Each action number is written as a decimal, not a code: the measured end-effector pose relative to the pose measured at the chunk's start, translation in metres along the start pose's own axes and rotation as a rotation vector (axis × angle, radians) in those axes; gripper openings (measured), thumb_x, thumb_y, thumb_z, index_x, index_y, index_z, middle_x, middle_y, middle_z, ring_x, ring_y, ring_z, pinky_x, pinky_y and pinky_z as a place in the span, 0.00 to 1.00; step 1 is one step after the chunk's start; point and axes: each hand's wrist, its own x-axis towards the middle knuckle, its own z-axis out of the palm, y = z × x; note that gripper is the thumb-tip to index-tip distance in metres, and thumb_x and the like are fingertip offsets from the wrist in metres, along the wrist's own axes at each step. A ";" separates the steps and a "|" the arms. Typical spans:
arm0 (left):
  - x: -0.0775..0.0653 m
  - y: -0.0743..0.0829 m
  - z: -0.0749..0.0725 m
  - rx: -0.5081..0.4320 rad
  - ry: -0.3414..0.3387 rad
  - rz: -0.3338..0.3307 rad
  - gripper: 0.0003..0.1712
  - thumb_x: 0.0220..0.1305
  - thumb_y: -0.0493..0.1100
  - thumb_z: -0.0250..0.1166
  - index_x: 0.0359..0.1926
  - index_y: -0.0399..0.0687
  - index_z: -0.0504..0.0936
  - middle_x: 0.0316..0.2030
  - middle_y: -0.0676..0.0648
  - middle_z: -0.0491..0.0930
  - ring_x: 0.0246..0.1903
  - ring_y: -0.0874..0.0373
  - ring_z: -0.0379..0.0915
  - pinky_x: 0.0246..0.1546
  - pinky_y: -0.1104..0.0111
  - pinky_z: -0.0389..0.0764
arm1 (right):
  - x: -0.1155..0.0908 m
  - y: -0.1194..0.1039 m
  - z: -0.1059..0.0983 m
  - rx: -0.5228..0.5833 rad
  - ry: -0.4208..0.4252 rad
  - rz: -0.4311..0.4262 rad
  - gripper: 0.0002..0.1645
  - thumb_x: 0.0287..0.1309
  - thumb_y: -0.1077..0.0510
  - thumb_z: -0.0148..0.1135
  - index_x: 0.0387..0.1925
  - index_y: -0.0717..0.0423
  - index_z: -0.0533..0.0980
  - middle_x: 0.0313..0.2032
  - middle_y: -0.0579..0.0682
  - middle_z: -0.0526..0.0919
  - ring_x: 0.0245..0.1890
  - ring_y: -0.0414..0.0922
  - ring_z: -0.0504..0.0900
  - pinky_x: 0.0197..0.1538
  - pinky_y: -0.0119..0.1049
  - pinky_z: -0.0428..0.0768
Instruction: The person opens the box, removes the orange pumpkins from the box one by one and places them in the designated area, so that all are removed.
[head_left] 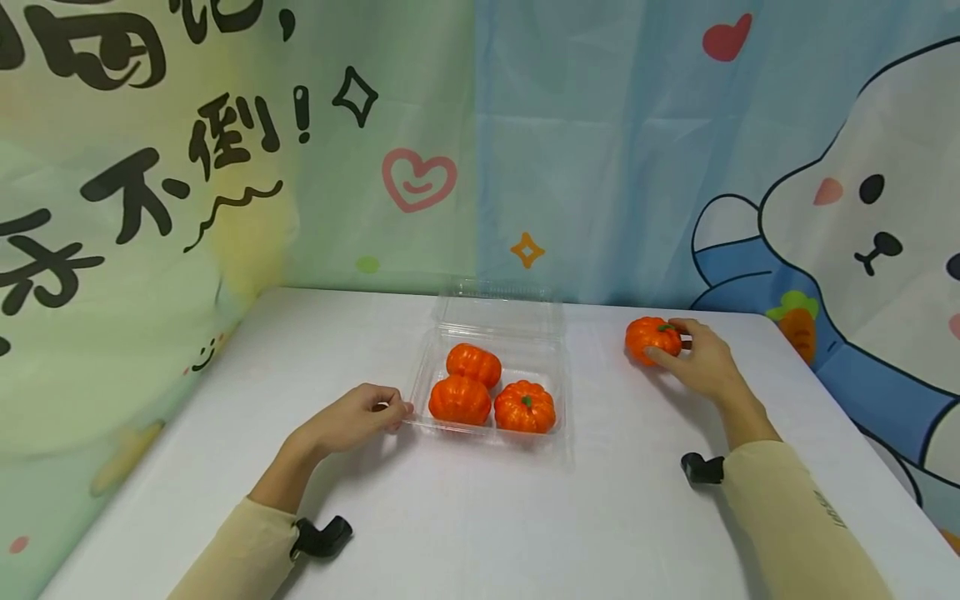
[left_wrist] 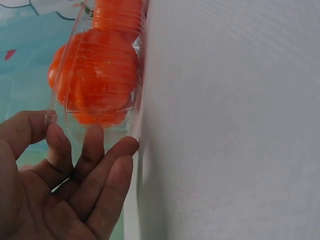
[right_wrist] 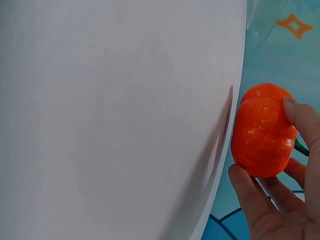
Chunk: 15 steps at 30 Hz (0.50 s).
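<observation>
A glossy orange, ribbed mini pumpkin w/ green stem is in the person's R hand, near the far edge of the white-covered bench. Thumb & fingers grip it from opposite sides, prob. b/c it's round & smooth; can't tell if it touches the bench. Well to its left, the L hand pinches the front-left rim of a clear plastic hinged box, prob. to stop it sliding. Its see-through lid is tipped back, leaving access from above. Inside: a rear-left pumpkin, a front-left pumpkin & a front-right pumpkin, all orange. Behind: printed cartoon backdrop.
</observation>
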 end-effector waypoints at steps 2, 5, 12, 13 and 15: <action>0.000 0.000 0.000 -0.003 0.000 0.000 0.20 0.75 0.48 0.58 0.30 0.36 0.76 0.36 0.43 0.80 0.32 0.55 0.63 0.30 0.66 0.60 | 0.001 -0.005 0.002 0.003 -0.004 -0.012 0.52 0.67 0.35 0.62 0.74 0.68 0.58 0.71 0.72 0.62 0.65 0.69 0.66 0.65 0.67 0.69; 0.000 0.000 0.000 -0.004 0.001 0.005 0.20 0.75 0.48 0.58 0.30 0.36 0.76 0.36 0.44 0.81 0.33 0.56 0.64 0.31 0.67 0.61 | 0.003 -0.013 0.005 0.010 -0.005 -0.036 0.50 0.67 0.38 0.64 0.74 0.68 0.59 0.70 0.72 0.63 0.64 0.69 0.67 0.65 0.66 0.69; -0.001 0.000 0.000 -0.002 0.004 0.004 0.20 0.75 0.48 0.59 0.29 0.37 0.76 0.32 0.44 0.78 0.29 0.57 0.61 0.29 0.68 0.59 | 0.006 -0.024 0.014 0.027 -0.028 -0.051 0.48 0.67 0.39 0.65 0.74 0.66 0.60 0.71 0.70 0.63 0.64 0.68 0.68 0.65 0.65 0.70; -0.001 0.000 0.000 0.000 0.005 0.004 0.20 0.75 0.48 0.59 0.29 0.37 0.76 0.32 0.44 0.78 0.29 0.57 0.61 0.29 0.68 0.59 | 0.007 -0.026 0.016 0.027 -0.033 -0.050 0.48 0.67 0.39 0.65 0.74 0.66 0.60 0.71 0.70 0.63 0.65 0.68 0.68 0.65 0.65 0.70; -0.001 0.000 0.000 0.002 0.006 0.004 0.20 0.75 0.48 0.59 0.29 0.37 0.76 0.33 0.44 0.79 0.30 0.57 0.62 0.30 0.68 0.60 | 0.009 -0.029 0.020 0.033 -0.041 -0.049 0.49 0.66 0.38 0.65 0.74 0.65 0.60 0.71 0.69 0.63 0.65 0.67 0.68 0.65 0.65 0.70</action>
